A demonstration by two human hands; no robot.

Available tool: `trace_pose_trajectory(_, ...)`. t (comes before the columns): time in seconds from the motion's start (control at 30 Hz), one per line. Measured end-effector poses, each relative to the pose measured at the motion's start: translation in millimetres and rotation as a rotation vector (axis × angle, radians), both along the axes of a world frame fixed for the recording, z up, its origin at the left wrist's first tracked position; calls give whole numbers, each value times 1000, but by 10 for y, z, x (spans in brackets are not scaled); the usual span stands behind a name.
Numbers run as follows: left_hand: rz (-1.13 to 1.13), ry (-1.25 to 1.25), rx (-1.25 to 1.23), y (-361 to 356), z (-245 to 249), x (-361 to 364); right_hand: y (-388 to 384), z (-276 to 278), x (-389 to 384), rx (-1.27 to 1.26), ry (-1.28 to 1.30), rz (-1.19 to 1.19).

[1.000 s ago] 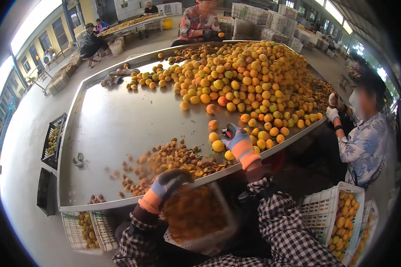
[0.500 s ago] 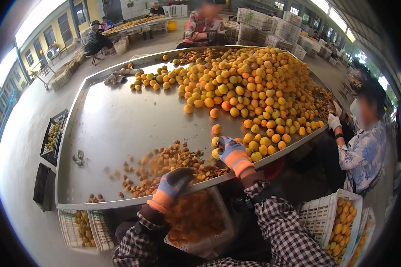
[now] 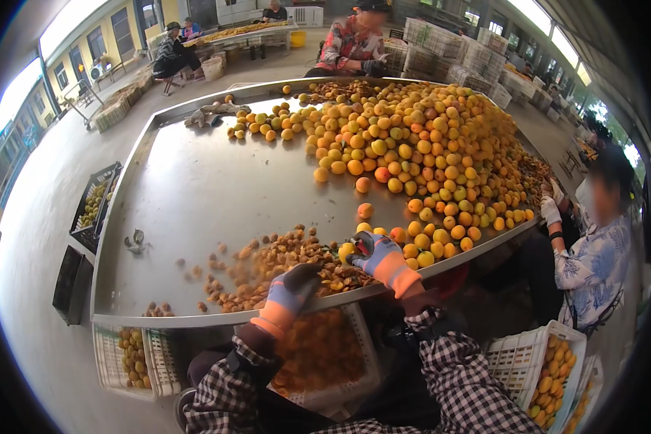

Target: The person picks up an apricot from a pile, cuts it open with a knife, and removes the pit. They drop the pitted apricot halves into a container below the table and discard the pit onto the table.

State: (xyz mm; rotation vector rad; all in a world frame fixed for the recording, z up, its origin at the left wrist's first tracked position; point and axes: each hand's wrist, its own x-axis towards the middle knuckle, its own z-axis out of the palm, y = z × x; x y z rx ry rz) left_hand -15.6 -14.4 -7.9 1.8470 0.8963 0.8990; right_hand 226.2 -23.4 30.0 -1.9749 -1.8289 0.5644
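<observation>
The right hand, in a blue-and-orange glove, seems clenched around a round yellow fruit on the silver metal bench's near side, where the raised rim likely prevents rolling off. The matching left hand's grip can't be told.

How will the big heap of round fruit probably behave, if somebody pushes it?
The heap of round fruit would probably roll apart rather than move as one, since the fruits look loosely piled. Strays might roll across the metal table, which looks smooth, though its raised rim may stop some.
</observation>
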Motion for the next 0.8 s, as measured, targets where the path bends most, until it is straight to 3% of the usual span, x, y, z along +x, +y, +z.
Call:
trace_pose_trajectory(0.03,11,2,-2,-6,-12,23,-27,24,-47,-2,2,11)
trace_pose_trajectory(0.1,52,-273,-256,-16,79,105,-81,55,-138,82,134,126)
trace_pose_trajectory(0.13,51,-271,-415,-30,138,105,-113,56,-208,158,163,180)
trace_pose_trajectory(0.3,-16,-324,-425,-31,180,80,-194,122,-466,139,174,273)
trace_pose_trajectory(0.37,3,-429,-655,-38,282,37,-139,-60,-463,109,638,251)
trace_pose_trajectory(0.57,-113,-592,-684,-32,336,53,-98,-108,-480,291,841,261)
trace_pose_trajectory(0.67,-133,-516,-631,34,242,36,-193,42,-480,208,745,200)
trace_pose_trajectory(0.73,-91,-306,-363,131,66,-21,-135,-163,-474,210,818,233)
trace_pose_trajectory(0.8,-84,-361,-377,149,60,-21,-90,-246,-474,213,887,271)
